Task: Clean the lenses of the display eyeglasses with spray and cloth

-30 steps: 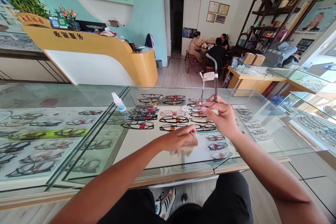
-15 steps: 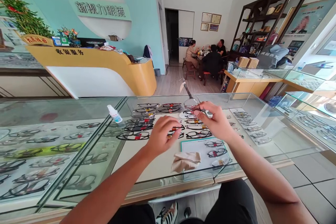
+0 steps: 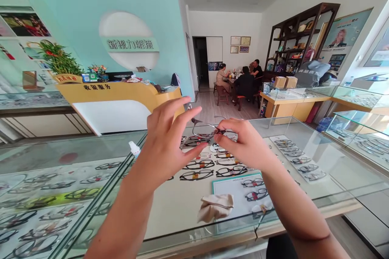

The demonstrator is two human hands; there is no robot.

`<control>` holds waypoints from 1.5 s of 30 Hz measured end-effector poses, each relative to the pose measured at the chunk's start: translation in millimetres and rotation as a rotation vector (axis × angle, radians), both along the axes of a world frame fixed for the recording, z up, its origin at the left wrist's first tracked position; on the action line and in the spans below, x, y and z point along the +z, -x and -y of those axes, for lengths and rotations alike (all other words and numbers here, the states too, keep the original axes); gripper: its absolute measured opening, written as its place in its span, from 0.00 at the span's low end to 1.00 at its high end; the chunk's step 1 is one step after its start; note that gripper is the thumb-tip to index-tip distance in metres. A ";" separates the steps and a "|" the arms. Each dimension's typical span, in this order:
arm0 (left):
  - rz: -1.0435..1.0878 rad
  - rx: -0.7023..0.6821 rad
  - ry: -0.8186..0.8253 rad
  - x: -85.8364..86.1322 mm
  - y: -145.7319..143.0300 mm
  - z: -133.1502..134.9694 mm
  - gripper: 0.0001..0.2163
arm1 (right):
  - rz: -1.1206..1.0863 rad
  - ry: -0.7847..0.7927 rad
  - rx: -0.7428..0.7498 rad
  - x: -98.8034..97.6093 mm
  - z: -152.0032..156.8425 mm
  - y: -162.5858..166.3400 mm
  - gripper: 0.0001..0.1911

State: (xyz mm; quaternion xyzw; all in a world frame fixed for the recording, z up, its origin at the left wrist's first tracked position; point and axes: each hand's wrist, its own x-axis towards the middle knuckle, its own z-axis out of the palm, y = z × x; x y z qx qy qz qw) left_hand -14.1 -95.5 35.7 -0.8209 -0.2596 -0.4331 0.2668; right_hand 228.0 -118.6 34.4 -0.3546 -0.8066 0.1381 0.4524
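Note:
My right hand is raised above the glass counter and pinches a pair of clear-rimmed glasses at the bridge. My left hand is lifted beside the frame with its fingers spread, thumb and forefinger close to the frame's left lens and temple. I cannot tell if the left fingers touch it. A crumpled beige cloth lies on the counter below both hands.
Rows of glasses fill the display case under the glass. A small white spray bottle stands on the counter at left. A yellow reception desk is behind; several people sit at a table far back. Shelving at right.
My left hand let go of the cloth and rose up to the frame. My right hand lifted the glasses higher and turned them level. The camera tilted upward.

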 end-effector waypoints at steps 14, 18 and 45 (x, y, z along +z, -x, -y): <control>0.239 -0.106 -0.097 -17.4 -5.3 -12.0 0.30 | 0.046 0.018 -0.033 15.7 0.4 8.8 0.13; 0.284 -0.091 -0.077 -20.4 -5.2 -18.9 0.29 | 0.060 -0.057 -0.099 12.6 0.3 5.7 0.03; 0.688 -0.058 0.064 -26.7 17.9 -45.9 0.27 | -0.273 -0.463 -0.317 -14.4 -44.0 29.2 0.21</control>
